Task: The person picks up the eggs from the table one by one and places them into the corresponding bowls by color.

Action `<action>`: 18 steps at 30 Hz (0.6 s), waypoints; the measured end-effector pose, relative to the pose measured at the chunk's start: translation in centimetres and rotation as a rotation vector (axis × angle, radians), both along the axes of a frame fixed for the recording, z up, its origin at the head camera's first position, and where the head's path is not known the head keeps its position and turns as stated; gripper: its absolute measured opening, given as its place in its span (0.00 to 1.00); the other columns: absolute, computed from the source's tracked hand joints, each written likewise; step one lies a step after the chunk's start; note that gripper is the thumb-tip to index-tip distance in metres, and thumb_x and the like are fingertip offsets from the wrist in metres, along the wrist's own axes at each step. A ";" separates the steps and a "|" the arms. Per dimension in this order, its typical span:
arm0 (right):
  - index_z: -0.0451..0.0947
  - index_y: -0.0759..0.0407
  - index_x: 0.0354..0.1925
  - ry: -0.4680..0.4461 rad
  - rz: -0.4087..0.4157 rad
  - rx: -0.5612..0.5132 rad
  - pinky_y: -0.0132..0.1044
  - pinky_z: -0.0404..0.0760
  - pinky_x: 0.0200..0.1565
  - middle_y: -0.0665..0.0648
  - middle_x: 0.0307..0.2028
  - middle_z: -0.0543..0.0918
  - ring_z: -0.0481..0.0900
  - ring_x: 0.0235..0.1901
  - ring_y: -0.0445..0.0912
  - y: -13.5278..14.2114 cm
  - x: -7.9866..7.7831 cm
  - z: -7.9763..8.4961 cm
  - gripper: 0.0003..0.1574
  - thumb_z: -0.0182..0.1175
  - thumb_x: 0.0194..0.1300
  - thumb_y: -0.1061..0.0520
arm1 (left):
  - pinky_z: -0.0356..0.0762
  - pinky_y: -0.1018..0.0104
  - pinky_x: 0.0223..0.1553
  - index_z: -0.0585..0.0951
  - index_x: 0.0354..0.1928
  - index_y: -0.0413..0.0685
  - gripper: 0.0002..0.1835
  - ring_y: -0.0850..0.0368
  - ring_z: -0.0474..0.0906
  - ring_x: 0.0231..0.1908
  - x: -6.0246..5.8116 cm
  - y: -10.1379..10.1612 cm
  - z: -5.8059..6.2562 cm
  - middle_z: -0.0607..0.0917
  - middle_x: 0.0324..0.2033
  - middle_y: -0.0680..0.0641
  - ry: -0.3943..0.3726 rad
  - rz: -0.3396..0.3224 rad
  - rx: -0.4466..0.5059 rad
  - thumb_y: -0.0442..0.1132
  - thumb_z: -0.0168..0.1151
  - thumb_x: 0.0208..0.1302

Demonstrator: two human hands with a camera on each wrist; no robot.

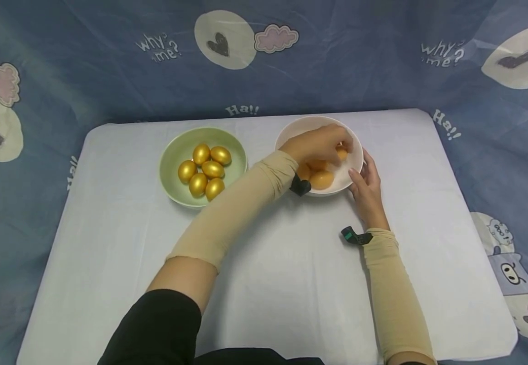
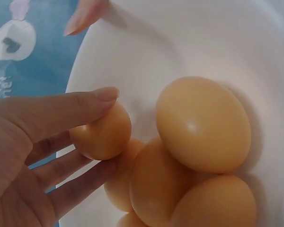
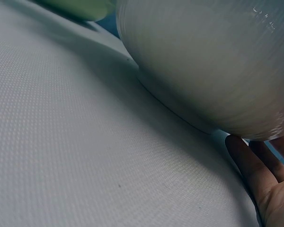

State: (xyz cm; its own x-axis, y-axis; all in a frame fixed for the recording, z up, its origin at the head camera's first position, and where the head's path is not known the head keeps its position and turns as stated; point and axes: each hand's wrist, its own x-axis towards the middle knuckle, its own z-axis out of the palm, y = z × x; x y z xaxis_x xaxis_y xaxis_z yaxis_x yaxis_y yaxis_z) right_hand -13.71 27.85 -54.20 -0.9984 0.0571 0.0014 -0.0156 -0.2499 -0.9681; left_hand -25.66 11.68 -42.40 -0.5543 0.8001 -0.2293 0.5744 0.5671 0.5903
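Observation:
A white bowl [image 1: 290, 133] holds several brown eggs [image 2: 203, 125]. My left hand [image 1: 321, 144] reaches across into it, and its thumb and fingers pinch one small egg [image 2: 104, 135] beside the bowl's inner wall. The other eggs lie bunched close to these fingers. At the bowl's right side my right hand [image 1: 368, 190] holds the rim, its thumb at the edge and its fingers against the outer wall. In the right wrist view, fingers [image 3: 248, 163] of this hand touch the bowl's underside, near the table.
To the left stands a light green bowl [image 1: 169, 172] with several shiny gold eggs [image 1: 213, 169] in it. My left forearm passes over its near right side. A white cloth covers the table [image 1: 291, 284]. A blue printed curtain [image 1: 355, 61] hangs behind and around it.

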 end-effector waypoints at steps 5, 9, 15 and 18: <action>0.54 0.43 0.81 0.012 0.002 -0.026 0.28 0.83 0.61 0.55 0.81 0.57 0.64 0.77 0.53 -0.1 0.0 0.0 0.41 0.54 0.76 0.57 | 0.72 0.73 0.51 0.87 0.52 0.52 0.19 0.60 0.74 0.47 0.2 1.0 0.0 0.85 0.46 0.55 0.072 -0.047 -0.035 0.28 0.66 0.59; 0.55 0.43 0.80 0.010 0.006 -0.019 0.27 0.83 0.61 0.54 0.81 0.57 0.63 0.77 0.53 -0.2 0.0 0.0 0.40 0.54 0.76 0.57 | 0.72 0.72 0.45 0.87 0.50 0.51 0.20 0.58 0.74 0.44 0.6 1.3 -0.2 0.83 0.42 0.54 0.100 -0.046 -0.066 0.27 0.68 0.55; 0.54 0.43 0.81 0.006 0.009 -0.020 0.28 0.82 0.62 0.54 0.81 0.56 0.61 0.78 0.54 -0.1 0.0 0.1 0.40 0.54 0.77 0.57 | 0.73 0.68 0.48 0.83 0.52 0.52 0.22 0.57 0.74 0.46 1.4 1.2 -0.5 0.82 0.46 0.53 0.111 -0.050 -0.114 0.30 0.73 0.55; 0.54 0.42 0.81 0.000 0.005 -0.002 0.27 0.82 0.62 0.53 0.81 0.56 0.61 0.79 0.54 -0.1 0.1 0.1 0.40 0.55 0.77 0.56 | 0.75 0.66 0.51 0.83 0.54 0.51 0.22 0.57 0.74 0.47 1.5 1.1 -0.4 0.83 0.48 0.53 0.102 -0.046 -0.120 0.31 0.74 0.56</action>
